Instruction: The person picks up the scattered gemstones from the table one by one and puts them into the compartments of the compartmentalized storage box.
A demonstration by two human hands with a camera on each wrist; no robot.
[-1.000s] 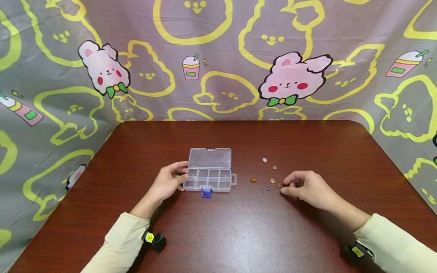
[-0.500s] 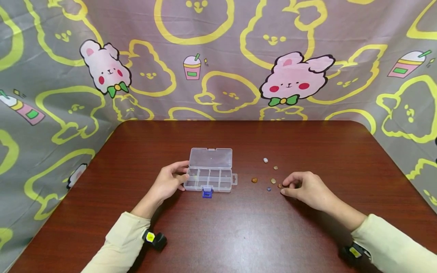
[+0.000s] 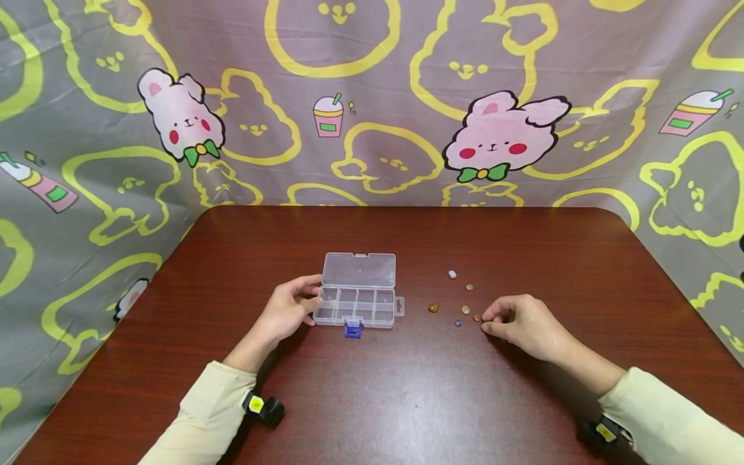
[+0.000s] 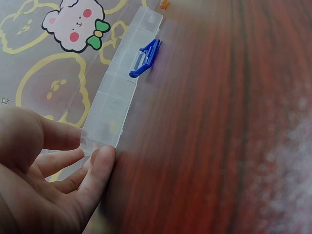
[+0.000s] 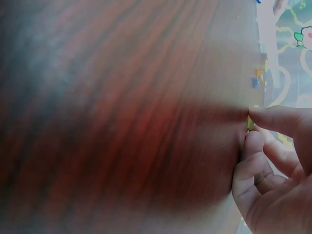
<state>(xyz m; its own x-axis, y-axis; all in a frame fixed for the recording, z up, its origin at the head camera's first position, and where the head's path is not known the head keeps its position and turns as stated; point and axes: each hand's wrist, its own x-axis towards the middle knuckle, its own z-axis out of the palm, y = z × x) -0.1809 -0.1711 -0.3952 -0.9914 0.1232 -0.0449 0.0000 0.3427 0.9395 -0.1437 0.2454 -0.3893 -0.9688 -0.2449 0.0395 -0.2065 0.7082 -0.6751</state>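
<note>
A clear plastic compartment box [image 3: 356, 306] stands on the table with its lid [image 3: 359, 269] raised at the back and a blue latch [image 3: 352, 329] hanging at the front. My left hand [image 3: 286, 311] grips its left end, thumb at the front corner and fingers behind, as the left wrist view shows. My right hand [image 3: 527, 325] is low over the table, thumb and index tips close together beside a small brown stone [image 3: 476, 318]. In the right wrist view a yellow-green spot [image 5: 250, 123] shows between those fingertips; I cannot tell whether they pinch it.
Several small polished stones lie between box and right hand: amber [image 3: 433, 308], blue [image 3: 458, 323], olive [image 3: 465, 310], white [image 3: 452, 274] and a brownish one [image 3: 469, 287]. A patterned cloth [image 3: 383, 97] hangs behind the dark wooden table [image 3: 372, 400].
The right thumb and index tips have drawn slightly closer together beside the brown stone. The left hand and the box stay where they were.
</note>
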